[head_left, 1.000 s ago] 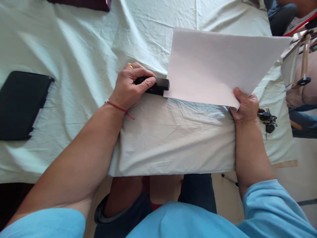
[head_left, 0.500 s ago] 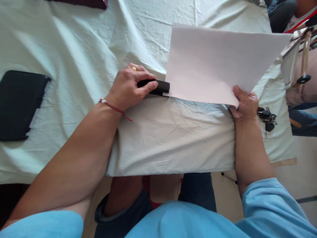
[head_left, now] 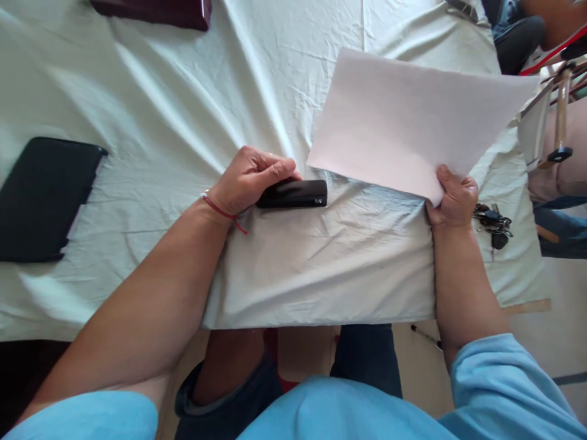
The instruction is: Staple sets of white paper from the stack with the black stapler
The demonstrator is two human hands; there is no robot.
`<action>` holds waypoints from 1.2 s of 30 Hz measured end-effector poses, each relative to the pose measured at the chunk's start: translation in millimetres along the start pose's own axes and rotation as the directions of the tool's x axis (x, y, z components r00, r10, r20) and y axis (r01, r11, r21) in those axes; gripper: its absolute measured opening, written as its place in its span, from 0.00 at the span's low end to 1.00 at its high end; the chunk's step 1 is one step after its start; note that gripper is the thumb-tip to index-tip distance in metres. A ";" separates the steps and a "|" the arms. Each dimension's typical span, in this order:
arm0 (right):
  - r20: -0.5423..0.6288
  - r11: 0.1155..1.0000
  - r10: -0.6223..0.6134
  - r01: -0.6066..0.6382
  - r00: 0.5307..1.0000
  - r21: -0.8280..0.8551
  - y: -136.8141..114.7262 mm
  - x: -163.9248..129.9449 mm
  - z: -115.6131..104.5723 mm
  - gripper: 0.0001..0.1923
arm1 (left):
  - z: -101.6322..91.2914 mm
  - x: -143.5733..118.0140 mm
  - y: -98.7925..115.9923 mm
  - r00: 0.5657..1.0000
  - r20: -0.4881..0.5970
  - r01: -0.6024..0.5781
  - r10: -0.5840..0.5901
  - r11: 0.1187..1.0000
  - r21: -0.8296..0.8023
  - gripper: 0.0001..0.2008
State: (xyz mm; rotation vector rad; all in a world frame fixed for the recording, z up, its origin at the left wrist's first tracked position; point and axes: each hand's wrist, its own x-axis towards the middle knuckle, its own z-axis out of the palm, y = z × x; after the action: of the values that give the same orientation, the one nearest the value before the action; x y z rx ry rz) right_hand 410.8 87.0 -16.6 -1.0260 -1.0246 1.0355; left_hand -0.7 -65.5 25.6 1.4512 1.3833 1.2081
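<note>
My left hand [head_left: 257, 176] is closed around a black stapler [head_left: 302, 194], which lies tilted on its side with its front end pointing right. Fingers and palm cover the stapler's rear part. White paper [head_left: 403, 119] spreads over the cloth to the right, apart from the stapler. At the paper's lower right edge my right hand [head_left: 454, 194] pinches it, thumb on top. Whether it is one sheet or more I cannot tell. Just beside my right wrist lies a bunch of keys [head_left: 494, 223].
A pale cloth [head_left: 330, 269] with wrinkles covers the table. At the left lies a black tablet-like case [head_left: 48, 198]; a dark maroon object [head_left: 156, 12] sits at the far edge. Another person's leg [head_left: 520, 43] and a wooden chair arm [head_left: 562, 116] show at the right.
The stapler has come off the paper's lower left corner, moved toward me and rolled in my left hand. The paper's left side has swung away from it; my right hand keeps its hold.
</note>
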 end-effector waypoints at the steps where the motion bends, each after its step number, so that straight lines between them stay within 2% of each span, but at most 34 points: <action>1: 0.017 1.000 0.004 -0.005 1.000 0.007 -1.0 -0.4 -0.3 0.18 | 1.6 -0.2 -0.3 1.000 0.014 0.029 -0.028 0.995 -0.096 0.30; 3: 0.058 1.000 0.010 -0.011 0.998 0.015 -4.0 -3.3 0.9 0.18 | 4.9 1.7 -2.7 0.998 -0.035 0.043 -0.053 0.970 -0.238 0.33; 4: 0.074 1.000 0.008 -0.010 0.997 0.018 -5.7 -5.6 2.3 0.18 | 6.3 3.4 -4.2 0.994 -0.088 0.036 -0.060 0.967 -0.252 0.32; 6: 0.095 1.000 0.001 -0.004 0.995 0.027 -9.1 -11.0 6.5 0.17 | 8.2 7.0 -6.8 0.987 -0.154 0.023 -0.051 0.984 -0.179 0.28; 7: 0.097 0.999 -0.003 0.000 0.995 0.032 -10.6 -13.6 9.0 0.17 | 8.6 8.4 -7.4 0.988 -0.147 0.021 -0.039 0.992 -0.122 0.25; 10: 0.075 0.999 0.001 -0.005 0.997 0.054 -14.4 -20.3 16.4 0.16 | 8.8 9.6 -5.1 1.000 0.010 0.028 -0.029 0.997 0.077 0.17; 13: 0.034 0.997 0.018 -0.020 0.999 0.081 -17.7 -24.1 21.6 0.19 | 9.0 7.3 2.5 0.989 0.143 0.016 -0.049 0.974 0.226 0.12; 16: 0.015 0.994 0.022 -0.023 1.000 0.109 -21.0 -25.8 24.8 0.20 | 10.6 4.7 9.7 0.984 0.166 0.020 -0.069 0.960 0.281 0.20; 18: 0.004 0.992 0.021 -0.022 1.000 0.122 -23.0 -26.3 26.4 0.19 | 12.2 4.0 11.2 0.983 0.169 0.014 -0.063 0.960 0.278 0.28; 20: -0.020 0.991 0.025 -0.022 0.999 0.133 -24.9 -26.6 27.6 0.17 | 14.0 4.3 9.1 0.989 0.147 -0.017 -0.021 0.967 0.254 0.32; 25: -0.028 0.994 0.044 -0.041 0.999 0.104 -27.0 -27.8 26.3 0.18 | 16.8 7.7 -5.7 0.997 0.008 -0.076 0.076 0.989 0.130 0.19; 30: 0.010 0.997 0.026 -0.026 1.000 0.073 -24.5 -29.6 24.0 0.18 | 16.0 9.9 -11.4 1.000 -0.010 -0.025 0.025 1.000 0.004 0.12; 34: 0.049 0.998 0.033 -0.035 0.998 0.046 -21.6 -30.2 23.5 0.19 | 13.1 10.7 -5.2 0.999 -0.042 -0.019 0.019 1.000 0.009 0.09; 36: 0.048 0.998 0.055 -0.056 0.997 0.034 -20.2 -29.4 22.3 0.21 | 12.5 11.0 -3.1 0.997 -0.078 -0.026 0.028 0.999 0.030 0.11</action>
State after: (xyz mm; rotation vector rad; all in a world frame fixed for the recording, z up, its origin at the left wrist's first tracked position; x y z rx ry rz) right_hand 387.0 58.2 2.8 -1.0097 -1.0174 1.1244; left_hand 10.1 -53.3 20.9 1.4605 1.4440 1.2787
